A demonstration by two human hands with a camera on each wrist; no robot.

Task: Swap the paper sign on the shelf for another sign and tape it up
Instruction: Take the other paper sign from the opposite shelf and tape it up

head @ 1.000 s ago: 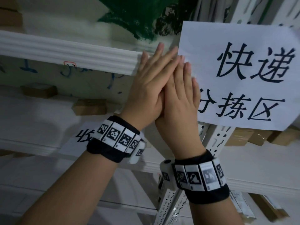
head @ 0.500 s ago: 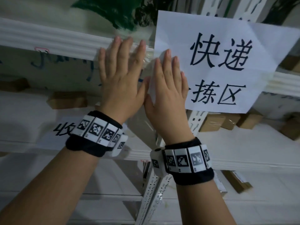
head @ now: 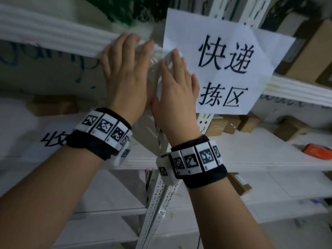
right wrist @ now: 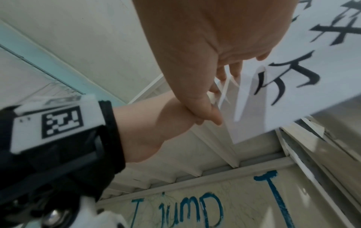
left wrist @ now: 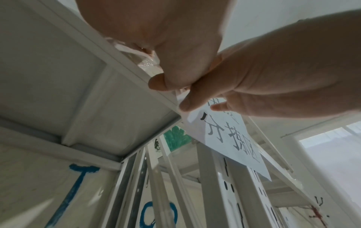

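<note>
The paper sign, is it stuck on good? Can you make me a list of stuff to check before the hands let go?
1. Left side of the paper sign pressed down: ok, the right hand lies flat on that edge.
2. Clear tape reaches onto the shelf rail: ok, the left hand presses it there, fingers straight.
3. Tape smooth: not ok, it looks wrinkled between the hands.
4. Right side of the sign taped: cannot tell, no tape shows there and that corner looks creased.
5. Sign straight: not ok, it hangs tilted against the rail.
6. Old sign taken off: cannot tell; another sheet lies on the lower shelf.
</note>
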